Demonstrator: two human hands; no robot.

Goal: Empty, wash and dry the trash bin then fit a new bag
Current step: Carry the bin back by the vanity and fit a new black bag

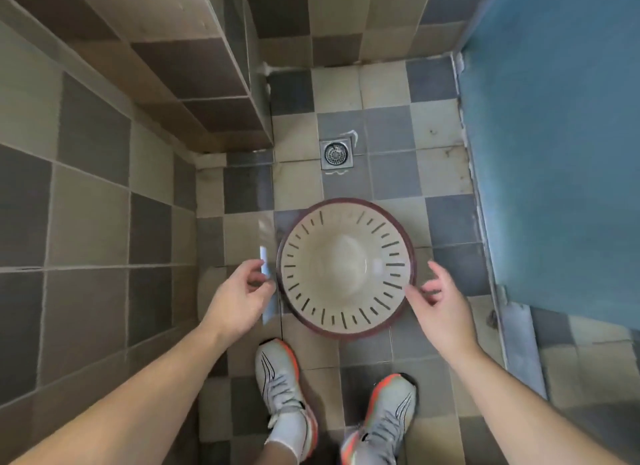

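1. A tiled wall [86, 187] of brown and beige squares fills the left side of the view and meets the checkered floor [391, 142] at a low tiled ledge.
2. The left hand [239, 295] reaches forward just left of the bin, fingers curled, thumb and forefinger pinched on a thin clear sheet [267, 281]. The sheet is blurred and see-through, so I cannot tell for sure whether it is a bag; it hangs close beside the bin's left rim.
3. The trash bin [346, 269] stands upright on the floor in the middle of the view, between the two hands and just ahead of the feet. It is round and cream-coloured, with a dark red rim and rows of narrow slots in its wall. Its inside shows only the pale bottom.
4. A square metal floor drain [336, 154] lies beyond the bin, well apart from it.
5. Two grey shoes with orange trim show at the bottom: the left shoe [282, 388] and the right shoe [389, 416], both near the bin's closer edge.
6. The right hand [440, 305] is by the bin's right rim, fingers loosely bent and spread, fingertips at or just over the rim; I cannot tell whether it holds anything.
7. A blue panel [554, 153] stands along the right side.
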